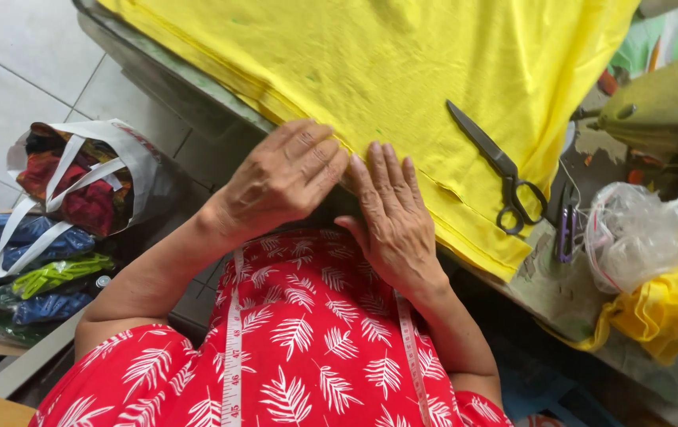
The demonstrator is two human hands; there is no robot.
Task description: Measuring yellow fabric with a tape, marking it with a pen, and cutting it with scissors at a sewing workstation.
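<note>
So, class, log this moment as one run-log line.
left hand: flat on yellow fabric edge | right hand: flat beside it | scissors: lying on fabric, untouched

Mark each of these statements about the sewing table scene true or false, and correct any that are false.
1. Both hands press flat on the edge of the yellow fabric. True: the left hand and right hand lie side by side, palms down, on it.
2. The scissors are held in the right hand. False: they lie untouched on the fabric, to the right of the hands.
3. A measuring tape hangs over the person's red patterned garment. True.
4. The white bag of cloth stands on the table. False: it sits on the tiled floor, to the left.
5. A clear plastic bag lies at the right, above a bunched yellow cloth. True.
</note>
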